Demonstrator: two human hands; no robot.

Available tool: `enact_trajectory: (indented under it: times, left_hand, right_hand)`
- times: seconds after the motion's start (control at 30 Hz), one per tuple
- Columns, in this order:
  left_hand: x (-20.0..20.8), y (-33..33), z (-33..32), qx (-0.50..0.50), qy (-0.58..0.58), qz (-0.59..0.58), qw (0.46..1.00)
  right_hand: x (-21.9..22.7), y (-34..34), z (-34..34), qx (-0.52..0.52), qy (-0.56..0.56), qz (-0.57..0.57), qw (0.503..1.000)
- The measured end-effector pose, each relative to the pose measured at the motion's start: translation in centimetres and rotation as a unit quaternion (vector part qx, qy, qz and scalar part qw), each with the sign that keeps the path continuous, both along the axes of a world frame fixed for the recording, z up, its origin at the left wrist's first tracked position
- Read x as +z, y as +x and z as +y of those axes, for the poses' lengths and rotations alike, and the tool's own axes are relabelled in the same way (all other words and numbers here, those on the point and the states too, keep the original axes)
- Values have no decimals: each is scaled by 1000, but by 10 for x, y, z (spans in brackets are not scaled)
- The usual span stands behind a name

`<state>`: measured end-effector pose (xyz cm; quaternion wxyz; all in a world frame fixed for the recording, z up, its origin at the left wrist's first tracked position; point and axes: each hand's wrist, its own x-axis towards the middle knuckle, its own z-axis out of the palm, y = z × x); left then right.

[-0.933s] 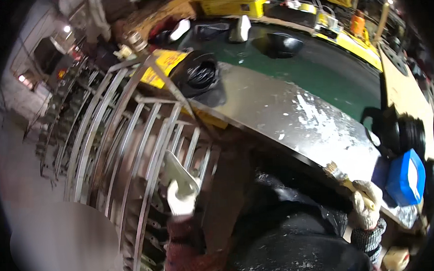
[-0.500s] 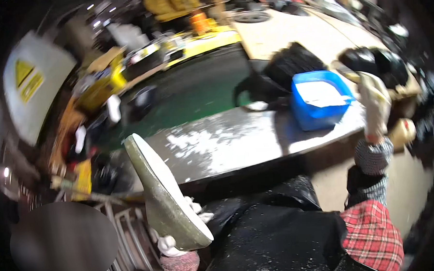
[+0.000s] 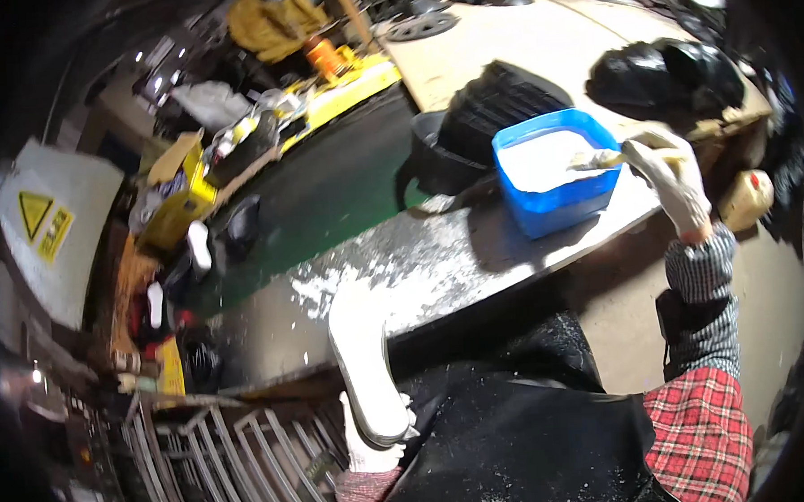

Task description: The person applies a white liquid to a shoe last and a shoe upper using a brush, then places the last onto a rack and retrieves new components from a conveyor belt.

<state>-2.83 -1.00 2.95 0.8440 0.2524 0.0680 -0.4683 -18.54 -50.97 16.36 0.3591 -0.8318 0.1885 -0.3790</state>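
Note:
A shoe sole [image 3: 364, 365], coated white on its upward face with a dark rim, rests in my gloved left hand [image 3: 368, 448]. My left fingers wrap round its near end; its far end reaches the edge of the bench. At the right, my gloved right hand [image 3: 673, 181] is closed on a brush [image 3: 601, 159]. The brush lies over the rim of a blue square tub [image 3: 562, 208], its bristles at the thick white liquid [image 3: 534, 162] inside.
White smears cover the metal bench edge [image 3: 411, 259]. Behind it runs a dark green belt [image 3: 328, 191] bearing white-faced soles [image 3: 199, 246]. A black crate [image 3: 504, 112] stands behind the tub, black bags [image 3: 668, 78] farther right. Metal racks [image 3: 223, 456] stand at lower left.
The sole has turned from side-on to white face up. My right hand has come to the tub, and the brush tip is now at the white liquid. The view has shifted too.

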Motion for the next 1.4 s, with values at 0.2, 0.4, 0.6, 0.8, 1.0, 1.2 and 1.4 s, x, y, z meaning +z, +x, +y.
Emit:
enact_trajectory:
  times: [0.2, 0.4, 0.6, 0.8, 1.0, 1.2, 1.4]
  left_hand:
    - [-29, 23, 5, 19, 86, -111, 990]
    - [-44, 27, -5, -18, -114, 46, 992]
    - [-70, 37, 7, -89, -205, 80, 971]
    - [-53, 37, 8, -56, -129, 53, 989]
    - [-25, 25, -1, 45, -91, 114, 988]
    - [-27, 22, 1, 57, -112, 87, 988]
    - [-42, 30, -4, 54, -97, -7, 994]
  right_hand:
    - [-1, 104, 166, 362, 44, -67, 929]
    - [-71, 211, 212, 318, 292, 23, 902]
    - [-53, 169, 211, 531, -30, -50, 846]
    - [-39, 232, 203, 368, 162, 51, 914]
    - [-13, 194, 251, 627, 32, 37, 777]
    - [-13, 138, 258, 585, 153, 163, 780]
    - [-43, 113, 210, 518, 255, 183, 796]
